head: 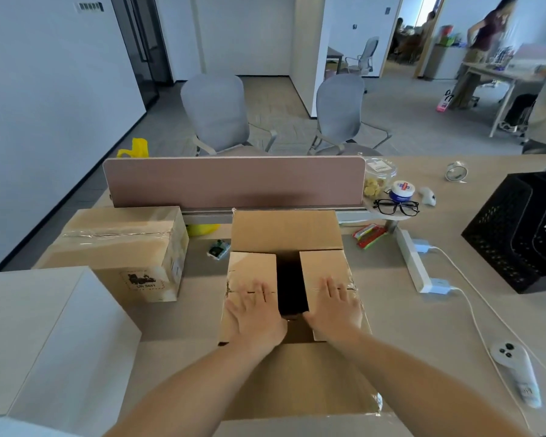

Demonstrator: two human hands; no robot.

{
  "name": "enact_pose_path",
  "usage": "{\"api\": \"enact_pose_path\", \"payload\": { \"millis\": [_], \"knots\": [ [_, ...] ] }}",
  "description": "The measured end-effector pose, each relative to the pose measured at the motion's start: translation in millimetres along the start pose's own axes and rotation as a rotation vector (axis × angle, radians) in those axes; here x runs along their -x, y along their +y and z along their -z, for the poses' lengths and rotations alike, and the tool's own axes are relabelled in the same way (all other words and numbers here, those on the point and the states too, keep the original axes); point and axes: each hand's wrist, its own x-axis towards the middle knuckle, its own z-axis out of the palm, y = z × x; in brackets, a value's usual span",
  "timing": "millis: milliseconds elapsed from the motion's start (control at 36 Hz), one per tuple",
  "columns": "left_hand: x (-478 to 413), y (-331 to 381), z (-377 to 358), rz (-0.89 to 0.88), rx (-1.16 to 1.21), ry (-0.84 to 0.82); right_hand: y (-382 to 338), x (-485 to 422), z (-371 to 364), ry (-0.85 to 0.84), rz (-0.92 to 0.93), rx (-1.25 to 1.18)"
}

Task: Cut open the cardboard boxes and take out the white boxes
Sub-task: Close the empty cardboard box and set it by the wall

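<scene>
Closest to you, the open cardboard box has its near flap folded out toward your body, and your forearms cross above it. At your left, on the desk, stands a large white box, already outside any carton. At your right lies a white controller. Your left hand lies flat with straight fingers on the left inner flap. Your right hand lies the same way on the right inner flap. Neither hand grips anything. Between the two flaps runs a dark gap, and you cannot tell what is inside it. Left of this box, just behind the white box, sits a sealed cardboard box with clear tape across its top. The far flap stands up at the back. To the right lie a white power strip and a black mesh file holder. Behind everything a pinkish divider panel crosses the desk, with black glasses just beside its right end. Beyond it stand two grey chairs.
</scene>
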Motion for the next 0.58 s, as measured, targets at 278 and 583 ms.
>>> {"api": "enact_pose_path", "payload": {
  "millis": [278, 583],
  "knots": [
    [26.0, -22.0, 30.8, -0.3, 0.004, -0.111, 19.6, 26.2, 35.4, -0.303, 0.418, -0.054],
    [75.1, -38.2, 40.3, -0.588, -0.263, -0.57, 38.9, 82.0, 24.3, -0.455, 0.664, 0.383]
  ]
}}
